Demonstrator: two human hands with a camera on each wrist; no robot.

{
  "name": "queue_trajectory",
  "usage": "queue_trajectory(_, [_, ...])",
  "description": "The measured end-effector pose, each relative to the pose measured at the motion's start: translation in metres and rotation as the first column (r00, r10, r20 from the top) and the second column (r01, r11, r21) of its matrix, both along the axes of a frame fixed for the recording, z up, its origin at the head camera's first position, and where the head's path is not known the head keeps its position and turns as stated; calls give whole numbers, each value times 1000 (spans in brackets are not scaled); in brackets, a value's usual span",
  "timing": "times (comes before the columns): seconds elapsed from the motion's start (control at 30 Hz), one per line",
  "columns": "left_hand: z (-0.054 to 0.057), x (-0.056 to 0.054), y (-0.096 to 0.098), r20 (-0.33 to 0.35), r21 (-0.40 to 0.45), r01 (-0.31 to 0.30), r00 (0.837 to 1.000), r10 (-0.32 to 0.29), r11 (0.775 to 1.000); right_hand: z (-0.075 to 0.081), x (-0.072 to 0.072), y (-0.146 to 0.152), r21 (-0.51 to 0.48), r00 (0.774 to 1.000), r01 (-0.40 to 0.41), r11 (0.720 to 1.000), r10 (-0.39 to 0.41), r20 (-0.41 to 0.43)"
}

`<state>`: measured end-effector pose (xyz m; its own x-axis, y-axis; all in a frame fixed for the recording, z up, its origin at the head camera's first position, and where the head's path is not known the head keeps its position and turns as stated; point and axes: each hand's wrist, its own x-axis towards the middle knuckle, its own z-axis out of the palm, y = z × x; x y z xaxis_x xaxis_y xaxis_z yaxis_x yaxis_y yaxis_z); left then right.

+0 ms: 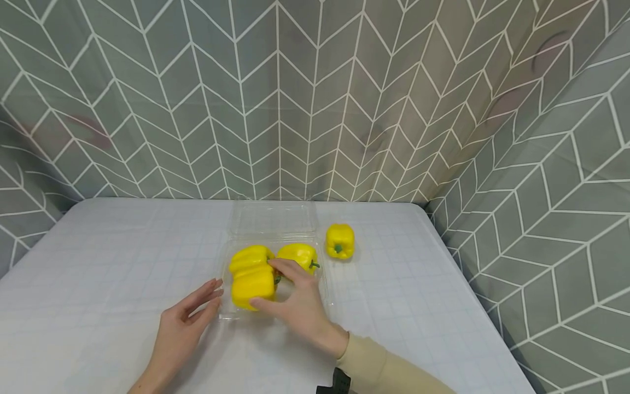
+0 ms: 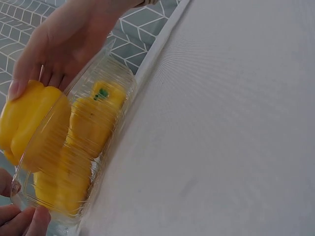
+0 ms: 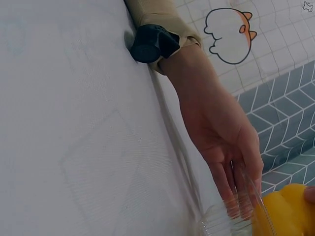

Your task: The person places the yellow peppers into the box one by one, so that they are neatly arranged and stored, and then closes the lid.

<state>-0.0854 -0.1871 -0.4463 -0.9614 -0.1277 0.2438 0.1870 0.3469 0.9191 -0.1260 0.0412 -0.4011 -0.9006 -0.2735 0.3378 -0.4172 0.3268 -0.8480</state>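
My beige sleeve (image 1: 394,368) leads to my right hand (image 1: 302,302), which grips a yellow pepper (image 1: 250,287) at the front left of the clear container (image 1: 273,220), while my left hand (image 1: 184,320) touches its left edge with relaxed fingers, so I think I am placing this pepper and next must release gently.

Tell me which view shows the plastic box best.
The head view: box and open lid both show there. The left wrist view shows its ribbed side; the right wrist view, only a small part.
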Motion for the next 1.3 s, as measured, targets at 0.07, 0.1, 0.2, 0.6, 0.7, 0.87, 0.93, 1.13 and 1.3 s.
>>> queue_trajectory(0.07, [0,0,0,6,-5,2,1000,-2,1000,0,0,-2,20,1000,4,1000,-4,3])
queue_trajectory(0.1, [0,0,0,10,-7,3,1000,-3,1000,0,0,-4,32,1000,8,999,-8,2])
queue_trajectory(0.2, [1,0,0,8,-5,2,1000,-2,1000,-1,-1,-6,58,1000,16,998,-16,8])
queue_trajectory(0.6, [4,1,1,-8,6,0,1000,0,1000,-4,-4,-9,199,1000,13,980,-10,-14])
queue_trajectory(0.7, [4,1,2,-8,-1,-5,1000,5,1000,-4,-4,-9,224,1000,15,974,-11,-19])
queue_trajectory(0.87, [3,2,2,0,-9,-13,1000,13,1000,-5,-4,-9,260,1000,14,965,-10,-18])
queue_trajectory(0.93, [3,2,2,3,-12,-16,1000,16,1000,-5,-4,-9,262,1000,10,965,-8,-7])
queue_trajectory(1.13, [3,2,2,0,-15,-15,1000,15,1000,-5,-5,-7,245,999,-18,969,8,42])
queue_trajectory(1.3, [2,1,2,16,-40,-17,1000,18,999,-6,-6,-5,231,998,-34,972,21,57])
